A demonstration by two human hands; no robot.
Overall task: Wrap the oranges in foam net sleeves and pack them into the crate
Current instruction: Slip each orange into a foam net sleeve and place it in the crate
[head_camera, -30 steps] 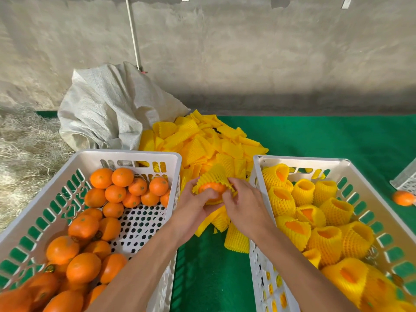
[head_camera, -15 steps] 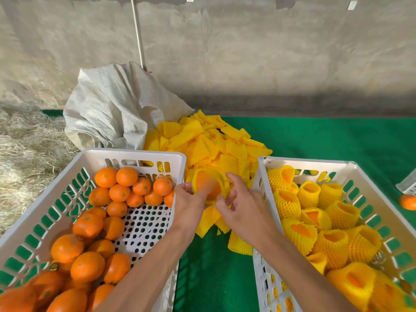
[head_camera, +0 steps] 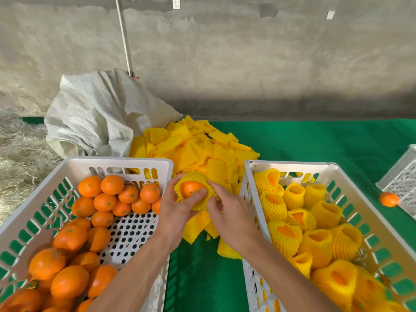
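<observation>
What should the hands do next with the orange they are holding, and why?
Probably pull the foam net sleeve the rest of the way over the orange. Its top still pokes out bare, and both the left hand and the right hand grip the sleeve's edges. Then it could join the wrapped ones in the right crate.

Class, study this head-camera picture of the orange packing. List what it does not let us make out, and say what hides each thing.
1. Underside of the held orange: covered by the sleeve and both hands, left and right.
2. Near ends of the left crate and right crate: cut off by the bottom edge.
3. Third crate: cut off by the right edge.
4. Sack contents: hidden by its cloth.
</observation>
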